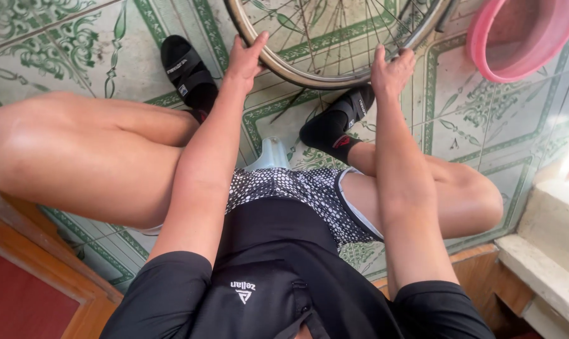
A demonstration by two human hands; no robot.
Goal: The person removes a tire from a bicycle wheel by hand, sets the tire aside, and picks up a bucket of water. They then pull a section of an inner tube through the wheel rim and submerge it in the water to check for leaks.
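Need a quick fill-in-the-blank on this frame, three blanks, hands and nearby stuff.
1. Both hands, the left hand and the right hand, rest on the rim of a bicycle ____.
2. The basin at the upper right is ____ in colour.
3. The floor is laid with white tiles patterned in ____.

Missing words: wheel; pink; green

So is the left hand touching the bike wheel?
Touching. The head view shows the left hand with its fingers laid on the rim of the bike wheel.
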